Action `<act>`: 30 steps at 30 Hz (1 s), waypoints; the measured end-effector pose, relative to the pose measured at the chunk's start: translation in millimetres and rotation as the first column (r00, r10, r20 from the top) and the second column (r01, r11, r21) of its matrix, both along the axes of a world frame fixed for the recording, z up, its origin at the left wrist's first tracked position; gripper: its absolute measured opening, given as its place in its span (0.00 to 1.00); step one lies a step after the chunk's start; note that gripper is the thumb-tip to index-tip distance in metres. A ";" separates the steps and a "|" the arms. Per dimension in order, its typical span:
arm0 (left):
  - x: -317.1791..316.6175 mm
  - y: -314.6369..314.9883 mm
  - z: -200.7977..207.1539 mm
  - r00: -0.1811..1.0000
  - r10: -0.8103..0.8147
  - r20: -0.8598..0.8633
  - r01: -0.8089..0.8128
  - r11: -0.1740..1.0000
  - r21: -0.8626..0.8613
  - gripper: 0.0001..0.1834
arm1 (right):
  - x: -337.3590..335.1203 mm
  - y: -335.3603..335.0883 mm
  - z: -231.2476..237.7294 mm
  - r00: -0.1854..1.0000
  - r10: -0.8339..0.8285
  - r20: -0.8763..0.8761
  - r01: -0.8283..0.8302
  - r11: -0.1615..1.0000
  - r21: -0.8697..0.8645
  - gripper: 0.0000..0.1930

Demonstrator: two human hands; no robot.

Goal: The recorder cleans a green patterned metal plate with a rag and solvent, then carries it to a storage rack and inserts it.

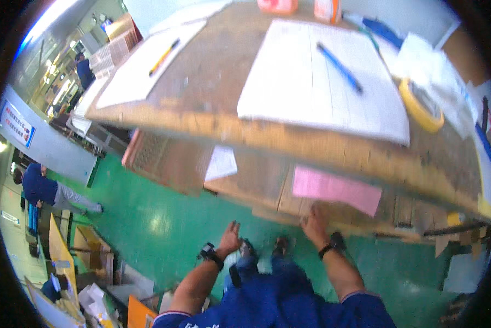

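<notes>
My left hand (231, 239) hangs over the green floor in front of the workbench, its fingers loosely apart and nothing in it. To the right, my right hand (314, 223) is by the front edge of the shelf below the bench top, just under a pink sheet (333, 190). Its fingers look stretched out, slightly blurred, with nothing visible in them; whether they touch the shelf edge I cannot tell. On the bench top lies a white form sheet (294, 82) with a blue pen (339, 66) across it. Farther left, a yellow pen (164, 57) rests on another paper.
A roll of yellow tape (421, 106) and crumpled clear plastic (435, 76) lie at the bench's right. Its worn wooden edge (213, 124) overhangs the shelf, which holds cardboard boxes (251, 183). At left are a person (40, 186) and stacked cardboard (92, 246).
</notes>
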State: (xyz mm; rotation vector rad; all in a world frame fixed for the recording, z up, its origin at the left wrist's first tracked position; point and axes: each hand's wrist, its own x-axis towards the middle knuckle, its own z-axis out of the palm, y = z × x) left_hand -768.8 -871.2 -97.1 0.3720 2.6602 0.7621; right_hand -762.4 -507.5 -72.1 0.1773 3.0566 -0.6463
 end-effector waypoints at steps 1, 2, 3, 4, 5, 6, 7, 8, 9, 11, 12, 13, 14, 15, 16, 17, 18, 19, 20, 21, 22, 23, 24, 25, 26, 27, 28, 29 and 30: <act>-20.6 21.1 4.6 0.999 -0.036 0.005 0.036 0.999 -0.002 0.37 | -5.7 -3.4 -14.3 0.999 0.025 0.036 -0.025 1.000 0.015 0.37; -40.2 39.7 4.6 0.996 -0.082 -0.041 0.080 0.996 -0.030 0.37 | 1.8 -6.5 -30.5 0.996 0.043 0.084 -0.046 0.998 0.032 0.38; -53.0 45.8 4.4 0.991 -0.113 -0.075 0.107 0.992 -0.072 0.37 | 5.7 -19.2 -28.7 0.984 0.085 0.159 -0.101 0.990 0.095 0.40; -67.9 51.5 7.0 0.988 -0.119 -0.101 0.113 0.992 -0.061 0.37 | 8.7 -26.6 -24.4 0.965 0.109 0.237 -0.149 0.976 0.159 0.41; -83.7 64.7 10.9 0.981 -0.151 -0.121 0.146 0.988 -0.049 0.38 | 15.7 -21.9 -28.4 0.971 0.136 0.196 -0.174 0.966 0.193 0.43; -92.2 75.1 10.9 0.976 -0.175 -0.132 0.172 0.984 -0.040 0.38 | 21.2 -17.2 -31.4 0.971 0.171 0.166 -0.206 0.952 0.225 0.44; -94.4 76.5 3.8 0.974 -0.174 -0.147 0.172 0.985 -0.031 0.38 | 18.6 -18.4 -25.0 0.973 0.169 0.155 -0.202 0.950 0.238 0.44; -95.7 72.3 -7.2 0.963 -0.197 -0.184 0.181 0.979 -0.098 0.39 | 16.5 -24.3 -16.5 0.960 0.155 0.233 -0.207 0.953 0.221 0.46; -103.0 78.1 -7.7 0.947 -0.235 -0.218 0.203 0.966 -0.158 0.40 | 14.8 -22.5 -8.8 0.942 0.122 0.314 -0.194 0.958 0.210 0.47; -106.8 77.7 -4.8 0.911 -0.325 -0.253 0.282 0.940 -0.192 0.41 | 12.1 -17.3 -0.6 0.938 0.111 0.327 -0.190 0.957 0.221 0.45; -108.2 69.3 -8.4 0.900 -0.375 -0.221 0.331 0.920 -0.211 0.41 | 10.0 -21.0 0.3 0.928 0.125 0.352 -0.209 0.955 0.210 0.44; -108.0 61.5 -12.1 0.888 -0.421 -0.187 0.377 0.897 -0.232 0.41 | 7.6 -22.5 1.6 0.931 0.126 0.343 -0.208 0.955 0.213 0.44; -105.2 58.2 -13.8 0.888 -0.417 -0.195 0.370 0.899 -0.235 0.41 | 5.4 -20.7 2.7 0.928 0.134 0.349 -0.204 0.964 0.172 0.43; -101.1 55.0 -15.7 0.878 -0.432 -0.207 0.381 0.891 -0.248 0.40 | 2.2 -22.0 2.6 0.924 0.145 0.354 -0.202 0.971 0.130 0.41; -98.3 53.0 -14.4 0.864 -0.453 -0.219 0.396 0.881 -0.259 0.40 | -0.7 -25.3 3.3 0.927 0.146 0.346 -0.202 0.970 0.132 0.41; -93.9 46.3 -12.7 0.863 -0.451 -0.227 0.391 0.882 -0.263 0.40 | -4.0 -29.2 3.6 0.921 0.114 0.373 -0.186 0.968 0.165 0.40; -91.5 46.9 -3.0 0.871 -0.459 -0.176 0.415 0.879 -0.237 0.40 | -6.5 -26.2 2.5 0.915 0.064 0.398 -0.157 0.966 0.205 0.38; -87.1 40.6 2.9 0.880 -0.459 -0.120 0.428 0.878 -0.216 0.40 | -5.0 -26.5 -5.3 0.919 0.062 0.388 -0.152 0.966 0.207 0.38; -81.2 32.3 -0.4 0.917 -0.398 -0.031 0.390 0.909 -0.149 0.42 | -0.3 -20.5 -26.5 0.963 -0.015 0.270 -0.035 0.983 0.180 0.35; -69.9 11.8 -15.1 0.944 -0.323 0.066 0.328 0.940 -0.091 0.44 | -6.5 -21.1 -31.2 0.985 -0.082 0.150 0.062 0.989 0.132 0.32; -57.9 -12.2 -28.5 0.970 -0.221 0.097 0.225 0.974 -0.033 0.43 | -12.9 -18.5 -35.6 0.988 -0.076 0.138 0.058 0.990 0.128 0.32; -40.7 -43.0 -46.2 0.984 -0.113 0.137 0.111 0.994 0.017 0.43 | -17.6 -18.5 -38.7 0.953 -0.167 0.252 0.189 0.980 -0.065 0.33; -25.3 -67.3 -57.5 0.989 -0.037 0.146 0.051 0.994 -0.093 0.39 | -21.7 -17.7 -35.5 0.894 -0.233 0.384 0.336 0.913 -0.230 0.33; -6.4 -94.2 -74.6 0.989 0.022 0.145 0.007 0.980 -0.197 0.36 | -19.8 -7.1 -50.9 0.894 -0.244 0.376 0.345 0.910 -0.230 0.33; 5.6 -128.0 -98.3 0.861 -0.040 -0.507 -0.034 0.990 -0.137 0.23 | -16.9 3.7 -70.2 0.896 -0.274 0.350 0.385 0.872 -0.304 0.36; 7.1 -169.9 -115.9 0.936 0.027 0.352 0.049 0.977 -0.205 0.27 | -15.1 13.4 -88.6 0.895 -0.306 0.324 0.419 0.826 -0.377 0.39; 34.3 -198.8 -128.8 0.933 0.029 0.358 0.051 0.976 -0.214 0.27 | -21.4 8.6 -83.4 0.893 -0.304 0.333 0.422 0.822 -0.381 0.39; 69.7 -228.4 -129.7 0.902 0.130 0.411 -0.087 0.989 -0.123 0.21 | -29.8 4.5 -63.2 0.905 -0.239 0.352 0.336 0.909 -0.248 0.39; 90.9 -251.5 -134.6 0.855 0.222 0.468 -0.231 0.972 -0.040 0.33 | -36.9 -4.4 -44.5 0.910 -0.175 0.377 0.232 0.966 -0.112 0.38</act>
